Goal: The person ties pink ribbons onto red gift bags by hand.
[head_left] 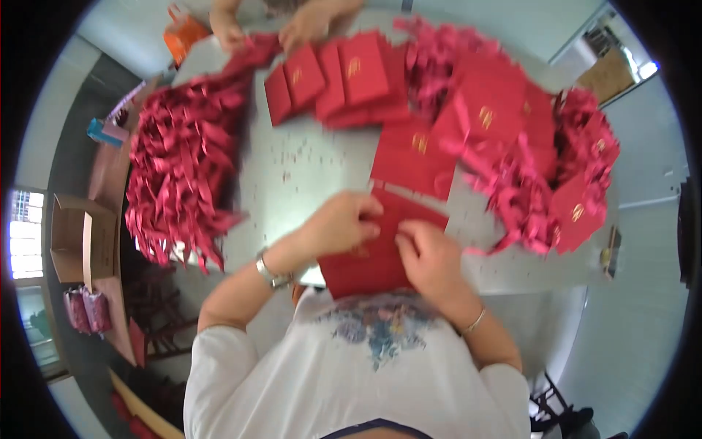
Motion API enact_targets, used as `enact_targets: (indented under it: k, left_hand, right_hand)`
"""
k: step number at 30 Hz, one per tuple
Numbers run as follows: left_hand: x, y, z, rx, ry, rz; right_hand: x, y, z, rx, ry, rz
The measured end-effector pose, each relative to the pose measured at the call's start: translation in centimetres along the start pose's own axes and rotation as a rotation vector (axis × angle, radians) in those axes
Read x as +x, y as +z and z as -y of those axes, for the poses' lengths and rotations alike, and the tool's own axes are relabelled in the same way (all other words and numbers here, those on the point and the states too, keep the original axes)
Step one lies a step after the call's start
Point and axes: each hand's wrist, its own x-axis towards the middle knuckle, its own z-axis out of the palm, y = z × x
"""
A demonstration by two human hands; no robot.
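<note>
A flat red paper bag [365, 271] with a gold mark lies at the table's near edge, against my shirt. My left hand [342, 223], a watch at its wrist, has its fingers curled over the bag's far part. Opposite it, my right hand [435, 263] pinches the bag with thumb and fingers. Both hands are slightly blurred, and anything small between the fingertips is hidden. Just beyond them lies another red bag [413, 157] with a gold emblem.
A big heap of red ribbons [186, 161] covers the table's left side. Overlapping red bags [358, 73] lie at the back; more bags with pink ribbons [512, 190] are piled right. Across the table, another person's hands [307, 25] handle ribbon. Cardboard box [80, 241] stands left.
</note>
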Motion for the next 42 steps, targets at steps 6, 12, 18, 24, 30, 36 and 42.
enact_targets:
  k: [6, 12, 18, 24, 30, 36, 42]
  left_hand:
    - [1.2, -0.6, 2.0, 0.122, 0.218, -0.027]
    - [0.0, -0.6, 1.3, 0.134, 0.158, 0.059]
    - [-0.7, -0.7, 1.9, 0.165, 0.196, -0.028]
    - [-0.3, -0.6, 2.2, 0.16, 0.167, -0.071]
    - [0.0, 0.2, 2.3, 0.256, 0.324, -0.191]
    - [-0.3, 0.3, 2.3, 0.383, 0.507, -0.278]
    - [-1.0, 0.6, 2.3, 0.427, 0.403, -0.31]
  right_hand:
    - [0.5, 1.4, -0.6, 0.059, 0.002, 0.002]
    - [0.3, 2.1, 0.2, 0.07, -0.005, -0.008]
    - [0.7, 2.6, 0.8, 0.043, -0.033, 0.031]
    - [1.3, 3.3, 0.8, -0.016, -0.071, 0.073]
    - [2.3, 3.6, 1.8, -0.321, -0.096, 0.188]
    - [3.2, 4.2, 2.4, -0.211, 0.081, 0.203]
    - [3.7, 3.7, 0.2, 0.16, 0.341, 0.203]
